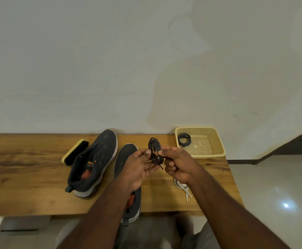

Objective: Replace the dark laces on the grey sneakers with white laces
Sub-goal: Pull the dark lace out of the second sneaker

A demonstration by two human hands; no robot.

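Hands, left hand (139,164) and right hand (178,163), pinch coiled dark lace (154,150); keep loops tight, then deposit in yellow mesh basket (218,141).

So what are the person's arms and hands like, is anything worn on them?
Nothing is worn on them as far as the picture shows. Both forearms are bare from the bottom edge of the view up to the wrists, with no sleeves in sight. The left hand and the right hand have no gloves, and no watch, band or ring shows.
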